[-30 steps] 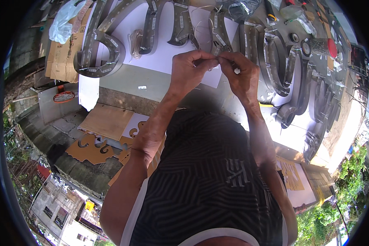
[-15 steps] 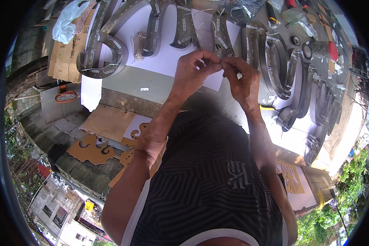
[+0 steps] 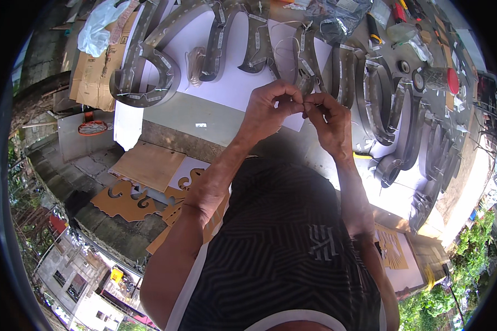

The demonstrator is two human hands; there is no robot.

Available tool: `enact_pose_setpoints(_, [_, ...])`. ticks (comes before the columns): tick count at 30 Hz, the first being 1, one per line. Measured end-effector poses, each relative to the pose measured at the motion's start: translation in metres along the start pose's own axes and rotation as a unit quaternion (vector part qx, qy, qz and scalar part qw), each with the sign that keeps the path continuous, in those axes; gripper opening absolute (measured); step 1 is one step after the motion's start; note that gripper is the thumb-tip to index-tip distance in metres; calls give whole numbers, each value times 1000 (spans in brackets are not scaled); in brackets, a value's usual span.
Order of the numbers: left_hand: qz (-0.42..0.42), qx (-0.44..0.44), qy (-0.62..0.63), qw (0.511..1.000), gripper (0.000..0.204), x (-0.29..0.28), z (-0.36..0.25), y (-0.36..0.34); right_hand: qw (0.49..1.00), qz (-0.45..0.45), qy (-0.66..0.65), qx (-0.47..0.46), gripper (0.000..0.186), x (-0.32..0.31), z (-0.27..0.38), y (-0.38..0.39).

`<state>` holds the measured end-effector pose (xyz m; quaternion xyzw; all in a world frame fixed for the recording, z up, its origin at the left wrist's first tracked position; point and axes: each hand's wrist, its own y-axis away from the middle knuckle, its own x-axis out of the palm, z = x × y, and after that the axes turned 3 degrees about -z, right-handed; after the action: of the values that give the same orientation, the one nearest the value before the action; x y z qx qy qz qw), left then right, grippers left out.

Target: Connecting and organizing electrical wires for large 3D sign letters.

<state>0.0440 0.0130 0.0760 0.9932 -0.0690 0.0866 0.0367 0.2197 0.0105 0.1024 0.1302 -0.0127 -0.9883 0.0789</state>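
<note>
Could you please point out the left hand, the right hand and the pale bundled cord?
Left hand [image 3: 263, 114]: head view, on the back of the hand.
Right hand [image 3: 333, 128]: head view, on the back of the hand.
Pale bundled cord [image 3: 194, 67]: head view, mid-bundle.

From here I see grey letters [image 3: 345, 74] dotted with pale specks, white paper [image 3: 234, 83], a black shirt [image 3: 270, 237] with grey angular stripes and white trim [image 3: 298, 315], a red lid [image 3: 453, 81] and brown cardboard [image 3: 102, 83].

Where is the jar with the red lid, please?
In the head view, the jar is at upper right, beyond the right hand, beside a tape roll.
</note>
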Motion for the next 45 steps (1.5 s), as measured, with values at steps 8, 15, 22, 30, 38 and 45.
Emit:
enact_pose_setpoints(8, [-26,96,-45,994,20,7,8,1,994,40,-69,81,11,-3,0,0])
enact_pose_setpoints(15, [41,106,-86,990,19,10,11,-4,972,48,-171,153,15,-7,-12,0])
enact_pose_setpoints(22, [-21,32,-21,999,15,10,8,-6,975,14,-168,146,17,-4,-6,-6])
enact_pose_setpoints(30, [-48,222,-205,952,12,10,3,-12,984,-5,-133,115,16,-4,2,-6])
enact_pose_setpoints(38, [-113,71,-120,984,7,17,-7,-4,987,-9,-145,64,13,6,5,-5])
enact_pose_setpoints(45, [-148,-4,49,988,8,17,-5,-12,986,10,-157,49,11,0,13,-1])
